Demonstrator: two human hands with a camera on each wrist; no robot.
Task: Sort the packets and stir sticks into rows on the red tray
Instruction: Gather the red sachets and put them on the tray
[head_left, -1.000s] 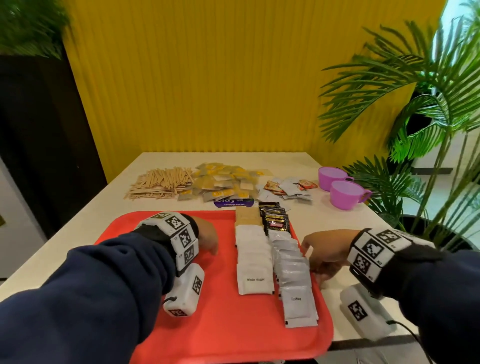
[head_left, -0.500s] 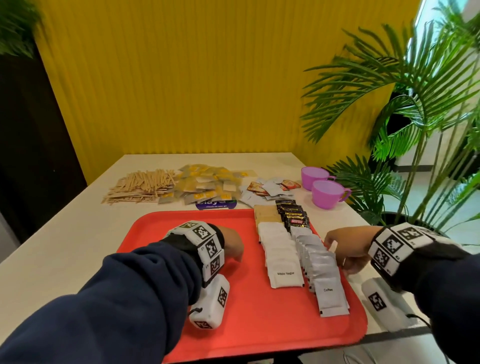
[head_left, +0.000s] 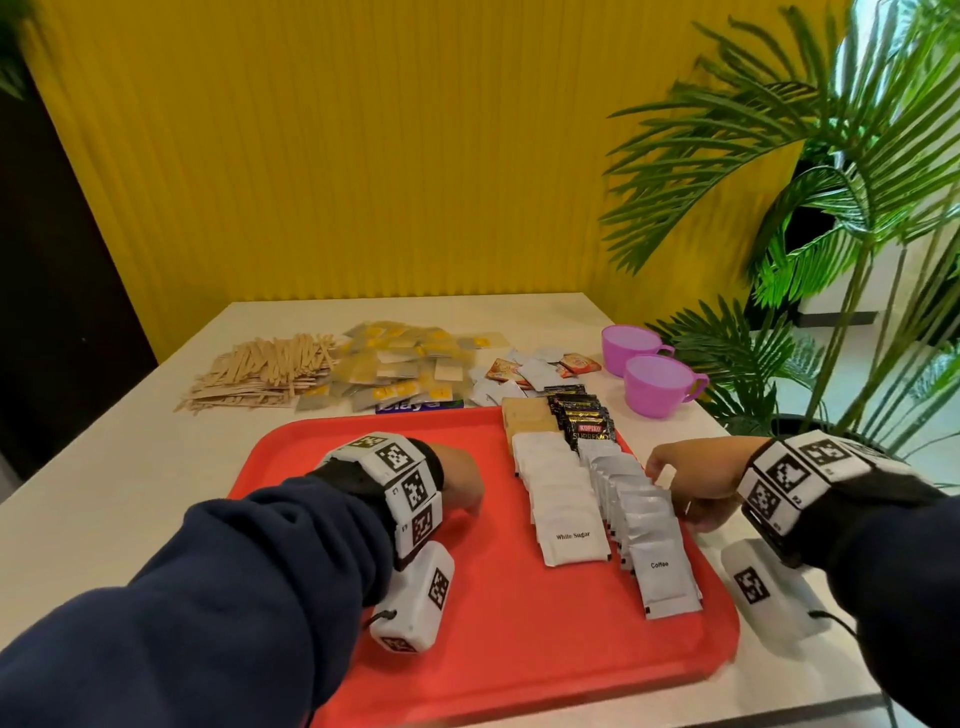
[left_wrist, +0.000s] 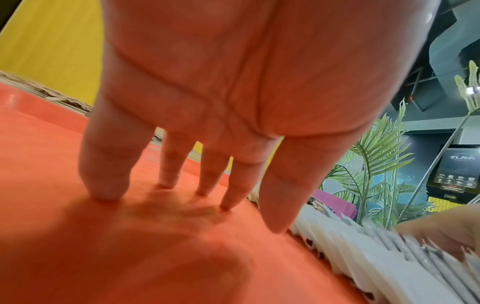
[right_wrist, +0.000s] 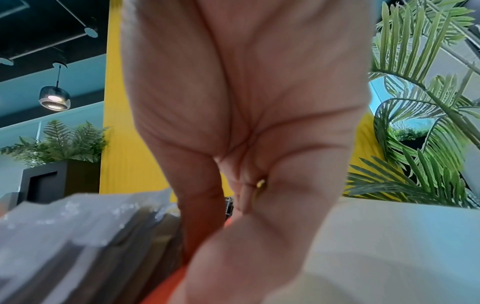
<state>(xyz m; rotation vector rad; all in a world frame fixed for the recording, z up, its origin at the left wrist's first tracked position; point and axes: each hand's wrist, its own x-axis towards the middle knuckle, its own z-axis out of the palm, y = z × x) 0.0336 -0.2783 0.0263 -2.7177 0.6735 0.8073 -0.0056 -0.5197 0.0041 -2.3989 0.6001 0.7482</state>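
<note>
My left hand (head_left: 462, 483) rests on the bare left half of the red tray (head_left: 519, 649), its straight fingertips (left_wrist: 106, 191) pressing the tray floor (left_wrist: 78, 246) and holding nothing. My right hand (head_left: 685, 483) grips the tray's right rim, with the thumb (right_wrist: 200, 216) inside against the coffee packets (right_wrist: 78, 236) and the fingers curled outside. On the tray lie a row of white sugar packets (head_left: 561, 499) and a row of coffee packets (head_left: 644, 525). Brown packets (head_left: 524, 415) and black Kopiko packets (head_left: 584, 415) lie at the far ends of these rows.
Behind the tray on the white table (head_left: 104, 493) lie a heap of wooden stir sticks (head_left: 260, 369), a pile of yellow-printed packets (head_left: 400, 364) and loose mixed packets (head_left: 530, 371). Two purple cups (head_left: 657, 384) stand at the far right. A palm plant (head_left: 831, 260) overhangs the right side.
The tray has slid to the right on the table with both hands on it. Its rows now sit further right of the piles behind.
</note>
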